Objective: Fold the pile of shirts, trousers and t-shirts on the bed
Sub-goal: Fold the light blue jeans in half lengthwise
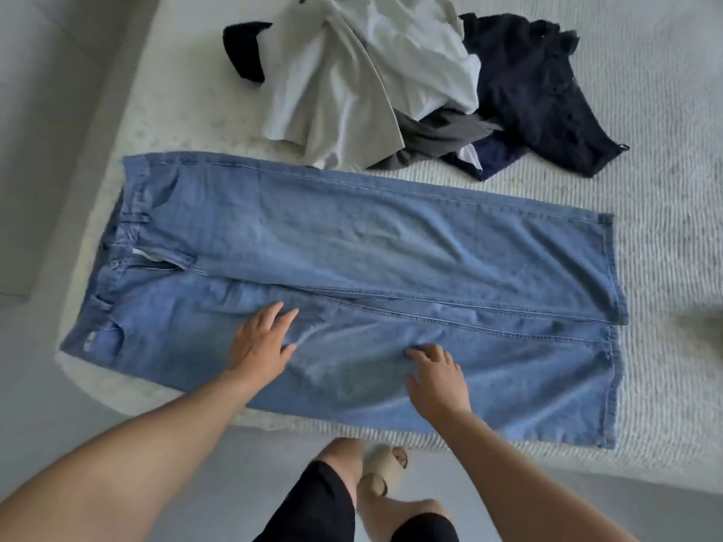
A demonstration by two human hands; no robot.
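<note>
A pale grey floor (47,385) is showing along the left side and across the bottom of the head view, running beside and below the mattress edge. On the far left, a lighter grey panel or wall (23,189) is standing beside it, its lower corner ending near the middle of the left edge. At the bottom centre, a beige open-toed slipper (385,469) is resting on the floor, with a bare foot inside. Black knee-length shorts (313,510) are covering the person's legs just beside it.
</note>
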